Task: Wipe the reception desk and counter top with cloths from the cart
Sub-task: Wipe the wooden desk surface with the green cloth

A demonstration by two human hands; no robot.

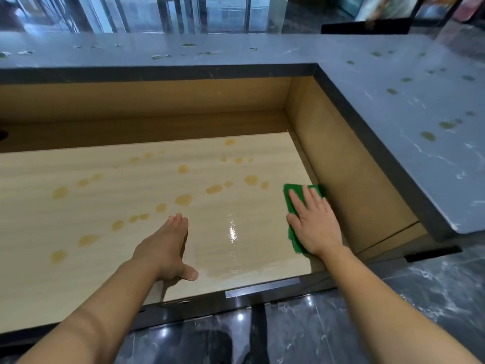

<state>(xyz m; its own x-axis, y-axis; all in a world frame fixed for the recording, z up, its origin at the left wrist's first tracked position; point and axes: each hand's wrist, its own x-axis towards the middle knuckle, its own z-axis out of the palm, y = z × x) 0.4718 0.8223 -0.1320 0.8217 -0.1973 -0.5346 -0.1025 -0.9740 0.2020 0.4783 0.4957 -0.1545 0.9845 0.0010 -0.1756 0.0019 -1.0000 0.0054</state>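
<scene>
As you lean over it, counter top (393, 114): grey stone, L-shaped, raised behind the desk and along its right; greenish spots (428, 136) dot it.
Desk (105, 206): pale wood surface, set lower inside brown walls, right in front of you.
Floor (420, 298): dark polished marble below the desk's front edge.
Stains (183, 199): amber blotches scattered over the left and middle of the desk, the nearest ones close to the cloth.
Wet streak (232, 232): glossy band on the wood between your two hands.
Left hand (168, 248): laid flat on the desk near its front edge, fingers straight and together, thumb out, grasping nothing.
Right hand (315, 222): released and flat, fingers spread, pressing down on the cloth.
Cloth (294, 239): green, on the desk's right end just beside the side wall, under your right palm, edges showing past your fingertips and thumb.
</scene>
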